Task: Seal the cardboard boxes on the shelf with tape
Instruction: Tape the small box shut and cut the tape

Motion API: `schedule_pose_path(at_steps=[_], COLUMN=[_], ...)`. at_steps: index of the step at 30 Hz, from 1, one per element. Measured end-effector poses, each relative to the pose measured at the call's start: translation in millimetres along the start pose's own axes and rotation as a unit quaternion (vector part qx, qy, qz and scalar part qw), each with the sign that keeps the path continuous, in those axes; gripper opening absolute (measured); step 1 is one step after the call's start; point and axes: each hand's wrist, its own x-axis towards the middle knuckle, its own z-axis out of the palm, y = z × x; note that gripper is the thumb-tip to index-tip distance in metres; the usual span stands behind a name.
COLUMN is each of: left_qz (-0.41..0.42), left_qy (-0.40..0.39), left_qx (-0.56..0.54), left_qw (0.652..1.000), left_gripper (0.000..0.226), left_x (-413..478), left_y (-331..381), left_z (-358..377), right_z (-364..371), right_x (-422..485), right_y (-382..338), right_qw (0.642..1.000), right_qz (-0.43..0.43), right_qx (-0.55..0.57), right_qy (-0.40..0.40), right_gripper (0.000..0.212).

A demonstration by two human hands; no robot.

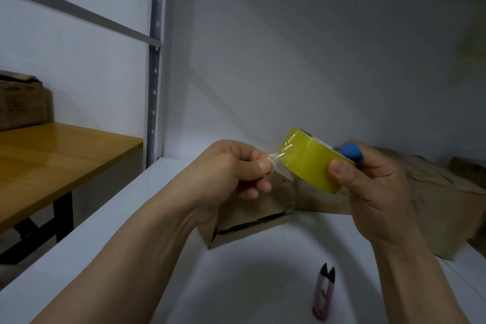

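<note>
Head view, centre: left hand (pixel 231 171) fingers pinch the tape end (pixel 276 160), right hand (pixel 376 192) grips the tape roll (pixel 310 163), readying a strip for the cardboard box (pixel 257 209).

— Where is the tape roll (pixel 313 163) seen?
— Right of centre, yellow, tilted; a clear strip (pixel 277 159) is stretched leftward from it.
— And the cardboard box (pixel 252 216)?
— Brown, laid just below, its seam left gaping.

left hand (pixel 231 166) pinching, right hand (pixel 373 192) gripping
</note>
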Motion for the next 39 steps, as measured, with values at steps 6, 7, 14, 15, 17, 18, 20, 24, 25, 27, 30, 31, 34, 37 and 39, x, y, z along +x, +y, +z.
schedule_pose_path(at_steps=[6, 7, 14, 15, 17, 18, 20, 24, 25, 27, 30, 31, 34, 37, 39], left_qz=[-0.040, -0.022, -0.085, -0.092, -0.090, -0.084, -0.071, -0.075, -0.081, -0.095, -0.118, -0.126, -0.143, -0.155, -0.162], left_qy=[-0.030, -0.015, -0.081, -0.076, -0.060, -0.055, -0.048, -0.052, -0.053, -0.053, -0.072, -0.076, -0.065, -0.056, -0.054], left_qx=[-0.010, 0.021, -0.178, -0.223, -0.277, -0.293, -0.312, -0.314, -0.317, -0.333, -0.383, -0.401, -0.411, -0.395, -0.390], left_qw=[0.999, 0.999, 0.977, 0.968, 0.955, 0.951, 0.946, 0.945, 0.943, 0.937, 0.914, 0.904, 0.898, 0.904, 0.905], left_gripper=[0.020, 0.020, 0.011, 0.013, 0.014, 0.015, 0.013, 0.014, 0.014, 0.013, 0.015, 0.015, 0.014, 0.012, 0.010], left_x=[2, 2, 4, 5, 7, 8, 8, 8, 8, 9, 11, 11, 12, 13, 13], left_y=[2, 1, 1, 1, -1, -2, -3, -4, -4, -5, -6, -7, -8, -8, -8], left_z=[-8, -7, -14, -14, -10, -8, -3, -3, -3, -3, -3, -3, -4, -5, -6], right_z=[-2, -2, -2, -2, -3, -3, -3, -4, -5, -5, -3, -3, -1, 0, 2], right_x=[-1, -1, 0, 0, 1, 1, 1, 1, 1, 1, 1, 1, 2, 2, 2], right_y=[-2, -3, -3, -3, -3, -3, -3, -3, -2, -2, -2, -2, 1, 2, 2], right_qw=[0.997, 0.997, 0.995, 0.994, 0.992, 0.991, 0.991, 0.990, 0.989, 0.987, 0.977, 0.970, 0.951, 0.946, 0.939], right_qz=[-0.023, -0.022, -0.037, -0.041, -0.041, -0.041, -0.040, -0.040, -0.042, -0.046, -0.072, -0.087, -0.117, -0.126, -0.148], right_qx=[-0.071, -0.069, -0.090, -0.101, -0.119, -0.125, -0.125, -0.135, -0.139, -0.150, -0.201, -0.228, -0.285, -0.297, -0.310], right_qy=[-0.003, -0.002, -0.011, -0.013, -0.012, -0.012, -0.009, -0.016, -0.017, -0.021, -0.021, -0.020, -0.019, -0.015, -0.010], right_gripper=[0.030, 0.031, 0.031, 0.031, 0.032, 0.031, 0.030, 0.034, 0.034, 0.031, 0.021, 0.016, 0.018, 0.021, 0.020])
